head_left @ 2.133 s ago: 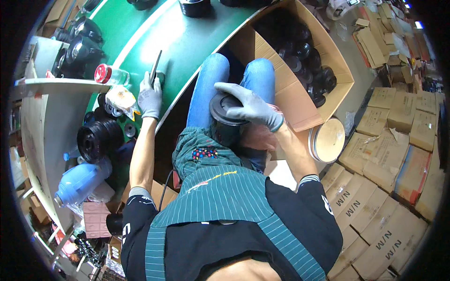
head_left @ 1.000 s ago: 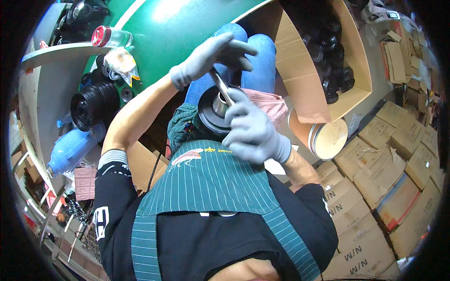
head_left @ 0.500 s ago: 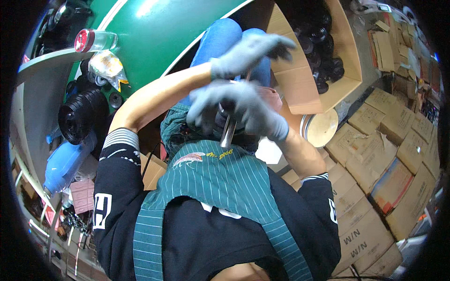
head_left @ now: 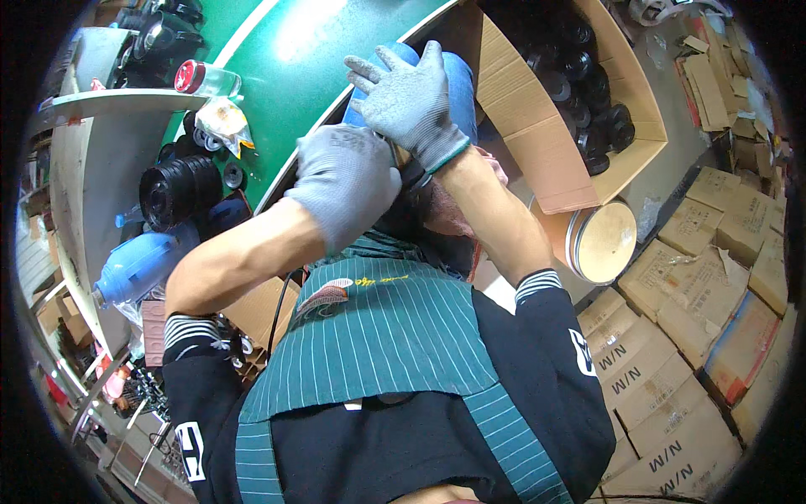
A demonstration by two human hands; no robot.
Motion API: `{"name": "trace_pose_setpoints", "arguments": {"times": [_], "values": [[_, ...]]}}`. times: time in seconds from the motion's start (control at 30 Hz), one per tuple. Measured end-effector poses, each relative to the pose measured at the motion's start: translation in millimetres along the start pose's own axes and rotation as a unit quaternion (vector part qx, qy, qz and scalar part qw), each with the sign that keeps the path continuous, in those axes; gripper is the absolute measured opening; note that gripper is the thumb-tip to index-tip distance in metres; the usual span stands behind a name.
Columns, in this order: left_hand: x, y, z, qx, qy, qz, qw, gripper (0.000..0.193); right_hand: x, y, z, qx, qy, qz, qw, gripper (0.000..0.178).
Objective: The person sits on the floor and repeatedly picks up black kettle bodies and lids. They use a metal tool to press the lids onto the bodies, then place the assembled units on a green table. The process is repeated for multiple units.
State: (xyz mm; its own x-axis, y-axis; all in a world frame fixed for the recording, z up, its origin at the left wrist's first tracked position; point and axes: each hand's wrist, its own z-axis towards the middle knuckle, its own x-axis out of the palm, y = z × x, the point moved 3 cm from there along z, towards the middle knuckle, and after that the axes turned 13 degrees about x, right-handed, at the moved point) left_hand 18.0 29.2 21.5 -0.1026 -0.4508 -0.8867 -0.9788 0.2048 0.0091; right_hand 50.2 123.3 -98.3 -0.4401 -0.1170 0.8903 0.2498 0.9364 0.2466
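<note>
Both my hands wear grey knit gloves and meet over my lap, above my knees in blue jeans (head_left: 460, 88). Closed into a fist, my left hand (head_left: 348, 181) grips something that its fingers mostly hide. A small black piece (head_left: 413, 175) shows between the two hands, beside a thin metallic edge (head_left: 393, 153); I cannot tell whether they belong to one thing. My right hand (head_left: 411, 101) lies across the far side of the left one, fingers stretched and spread, with no object visible in them. Below them hangs my green striped apron (head_left: 369, 336).
An open cardboard box (head_left: 537, 134) of black round parts stands at the far right, near a round wooden-topped drum (head_left: 606, 242). Stacked cartons (head_left: 663, 370) fill the right. Leftward are a green table (head_left: 277, 101), a red-lidded jar (head_left: 207, 80), ribbed black parts (head_left: 178, 191) and a blue container (head_left: 143, 267).
My left hand has drawn back toward me and closed. My right hand has moved away from me and opened. The shiny metal rod that stuck out under the right hand no longer shows.
</note>
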Motion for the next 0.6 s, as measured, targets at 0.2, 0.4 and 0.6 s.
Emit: {"name": "trace_pose_setpoints", "arguments": {"times": [0.2, 0.4, 0.6], "values": [[36.7, -18.4, 30.8, -0.123, -0.028, -0.017, 0.992, 0.026, 0.4, 1.4, 0.8, -0.007, -0.002, -0.019, 1.000, 0.108], [32.2, -2.9, 7.1, -0.154, -0.101, -0.059, 0.981, 0.053, 1.7, 8.6, -15.3, -0.072, 0.084, -0.008, 0.994, 0.090], [38.5, 6.0, -13.0, -0.122, -0.120, -0.066, 0.983, 0.069, -68.1, 23.7, -16.8, -0.210, -0.003, -0.178, 0.961, 0.062]]}}
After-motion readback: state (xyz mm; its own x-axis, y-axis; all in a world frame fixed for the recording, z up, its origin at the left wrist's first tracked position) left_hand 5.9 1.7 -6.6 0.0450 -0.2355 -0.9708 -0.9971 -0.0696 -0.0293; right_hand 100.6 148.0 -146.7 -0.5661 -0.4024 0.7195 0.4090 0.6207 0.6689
